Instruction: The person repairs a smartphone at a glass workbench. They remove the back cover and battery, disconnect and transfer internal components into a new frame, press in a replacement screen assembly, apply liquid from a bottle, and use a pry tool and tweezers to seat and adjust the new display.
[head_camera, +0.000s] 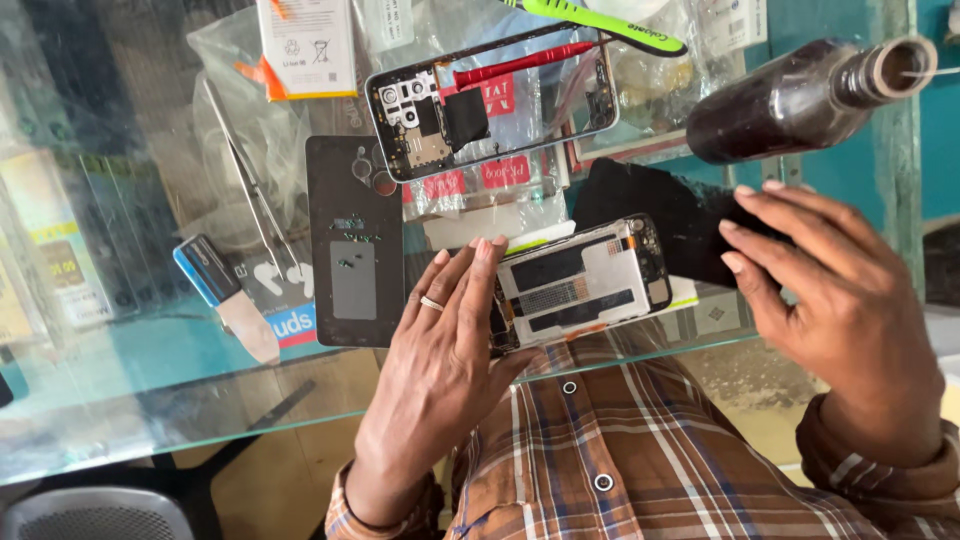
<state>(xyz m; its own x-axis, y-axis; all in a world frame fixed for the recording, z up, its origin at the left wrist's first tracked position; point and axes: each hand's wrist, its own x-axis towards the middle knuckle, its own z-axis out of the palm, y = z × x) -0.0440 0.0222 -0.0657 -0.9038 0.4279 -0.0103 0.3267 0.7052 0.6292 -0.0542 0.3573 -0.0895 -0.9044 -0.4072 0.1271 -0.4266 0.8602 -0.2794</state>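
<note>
While the person's checked shirt (640, 450) fills the near edge of the view, the left hand (445, 340) lies with its fingers (480, 275) straight and close together, pressed flat against the left end of an opened phone (585, 280) that rests on the glass tabletop (150, 400). The phone lies with its back off, showing a pale inner plate and dark strips. The right hand (835, 290) hovers just right of it, fingers bent and slightly apart, their tips touching the edge of a black panel (670, 215) that lies behind the phone; whether they grip it I cannot tell. Left of the left hand lies a dark back cover (352, 240), flat, with a grey square on it. Further left sits a small blue-and-white tool (225, 295), and thin metal tweezers (245, 180) run beside it. Farther off, a second phone frame (490, 100) lies tilted on plastic bags, a red tool (520, 65) across it. Beyond that lies a green-handled toothbrush (600, 20), and to the right a dark brown bottle (800, 95) on its side
</note>
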